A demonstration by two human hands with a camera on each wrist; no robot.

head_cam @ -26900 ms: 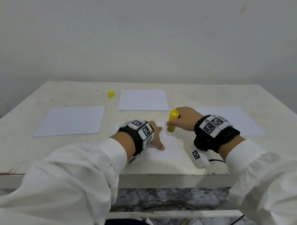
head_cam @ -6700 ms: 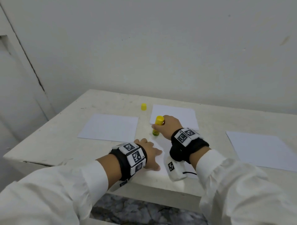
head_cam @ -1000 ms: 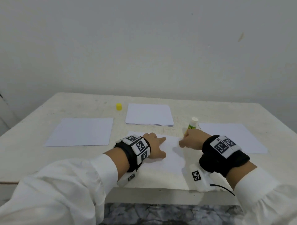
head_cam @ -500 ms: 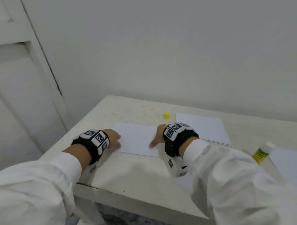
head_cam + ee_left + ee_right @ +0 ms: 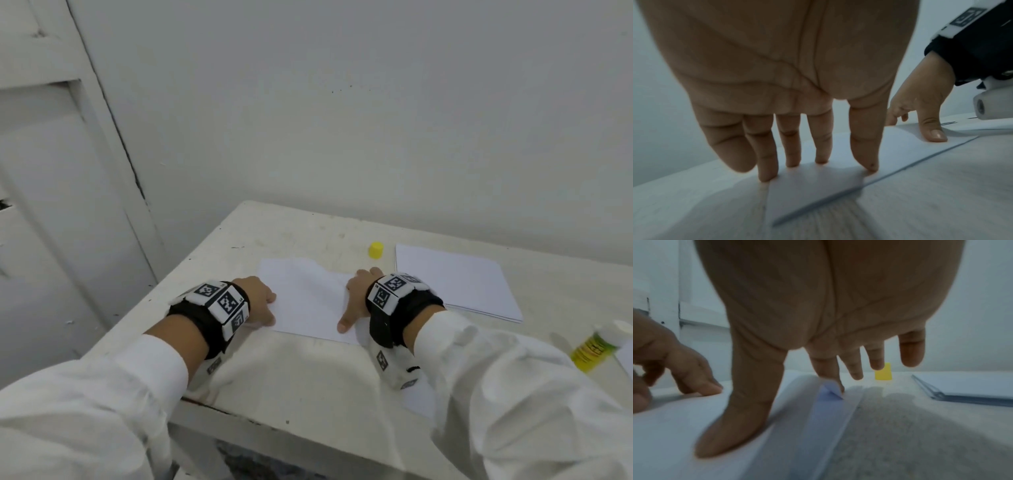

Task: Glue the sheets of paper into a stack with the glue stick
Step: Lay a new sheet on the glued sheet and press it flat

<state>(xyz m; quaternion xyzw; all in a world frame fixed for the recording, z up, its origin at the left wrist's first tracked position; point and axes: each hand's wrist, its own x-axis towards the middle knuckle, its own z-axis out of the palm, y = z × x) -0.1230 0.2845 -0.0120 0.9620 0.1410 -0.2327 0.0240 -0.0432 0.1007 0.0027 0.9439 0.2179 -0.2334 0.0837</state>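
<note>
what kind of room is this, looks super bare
Probably a plain spare room or makeshift recording corner, not a proper office. A worn, scuffed white table stands against a bare painted wall, beside a white panelled door with chipped paint. Only paper sheets and a glue stick lie out.

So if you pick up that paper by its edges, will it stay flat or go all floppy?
Probably floppy: the sheet is thin, and its edge already curls up at the right hand. It likely weighs very little. It may slide easily, since the left hand's fingers press its corner to the table.

yellow cap; white paper
</note>
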